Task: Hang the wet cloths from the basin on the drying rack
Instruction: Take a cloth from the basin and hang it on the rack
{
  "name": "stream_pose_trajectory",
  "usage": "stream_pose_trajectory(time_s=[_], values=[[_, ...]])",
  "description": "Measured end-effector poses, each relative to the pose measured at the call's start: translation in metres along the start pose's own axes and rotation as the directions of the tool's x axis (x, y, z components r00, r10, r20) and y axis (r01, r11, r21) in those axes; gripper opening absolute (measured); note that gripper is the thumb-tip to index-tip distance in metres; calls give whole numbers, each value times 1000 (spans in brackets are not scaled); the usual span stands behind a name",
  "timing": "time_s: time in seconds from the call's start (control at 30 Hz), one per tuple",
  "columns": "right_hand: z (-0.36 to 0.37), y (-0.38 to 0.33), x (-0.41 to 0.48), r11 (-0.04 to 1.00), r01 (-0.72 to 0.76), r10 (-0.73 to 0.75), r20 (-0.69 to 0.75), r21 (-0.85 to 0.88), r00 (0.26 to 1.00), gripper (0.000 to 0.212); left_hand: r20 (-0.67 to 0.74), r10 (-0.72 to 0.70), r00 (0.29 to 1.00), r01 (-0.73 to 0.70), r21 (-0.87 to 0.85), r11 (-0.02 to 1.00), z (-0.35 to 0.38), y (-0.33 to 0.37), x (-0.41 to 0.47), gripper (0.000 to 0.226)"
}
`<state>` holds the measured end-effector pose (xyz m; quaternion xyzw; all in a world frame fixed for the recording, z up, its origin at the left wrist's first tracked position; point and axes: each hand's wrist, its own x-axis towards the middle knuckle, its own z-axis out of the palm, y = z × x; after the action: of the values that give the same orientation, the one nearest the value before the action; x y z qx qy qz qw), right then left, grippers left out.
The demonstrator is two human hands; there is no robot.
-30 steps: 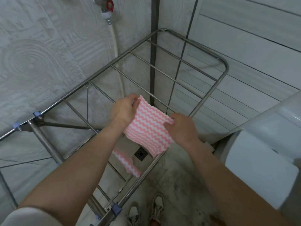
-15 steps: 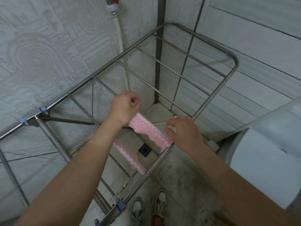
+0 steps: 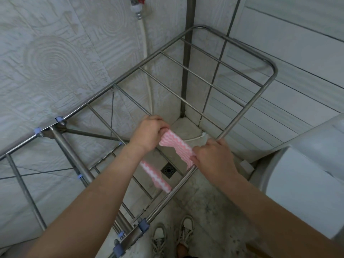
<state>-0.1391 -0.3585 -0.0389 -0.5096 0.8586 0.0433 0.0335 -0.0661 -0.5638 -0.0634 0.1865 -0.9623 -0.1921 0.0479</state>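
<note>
Tiled wet-room corner: embossed pale wall on the left, lined panels on the right, floor stained dark underfoot. Nearest the camera, a pair of pale shoes (image 3: 173,237) stands on the floor just beside the drying rack (image 3: 247,110), a steel frame with blue plastic joints. One pink-and-white zigzag cloth (image 3: 156,175) hangs over a near rod, its end touching the side rail. A floor drain (image 3: 169,170) shows below, between the rods.

Above the drain, a second zigzag cloth (image 3: 176,148) lies along the next rod. The right hand (image 3: 214,161) pinches its near end at the side rail. The left hand (image 3: 149,135), fingers curled, grips the other end. A white appliance (image 3: 307,183) stands at the right. Farther back, the rods are bare. A white hose (image 3: 147,71) runs down the wall from a tap (image 3: 137,2).
</note>
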Motion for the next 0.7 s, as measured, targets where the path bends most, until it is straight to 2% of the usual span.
stream_pose_trajectory(time_s=[0.1, 0.2, 0.33, 0.53, 0.63, 0.7], values=[[5, -7, -4, 996, -92, 92, -7, 2, 996, 14, -27, 118, 993, -116, 58, 992, 0, 13, -8, 20], [11, -13, -7, 991, -122, 125, -53, 53, 991, 8, 51, 227, 972, -230, 53, 972, 7, 25, -17, 23], [6, -18, -4, 987, -154, 156, -40, 48, 987, 11, 16, 199, 980, -200, 54, 978, 11, 27, -20, 23], [-2, -33, -9, 986, -164, 163, 90, 10, 983, 35, 41, 174, 984, -177, 91, 980, 11, 30, -25, 25], [9, -33, -27, 967, -182, 171, 77, 176, 982, 55, 85, 106, 991, -109, 35, 993, 9, 35, -27, 45], [12, -31, -47, 910, -188, 200, 7, 368, 980, 52, 38, 87, 995, -85, -54, 995, 5, 41, -33, 50]])
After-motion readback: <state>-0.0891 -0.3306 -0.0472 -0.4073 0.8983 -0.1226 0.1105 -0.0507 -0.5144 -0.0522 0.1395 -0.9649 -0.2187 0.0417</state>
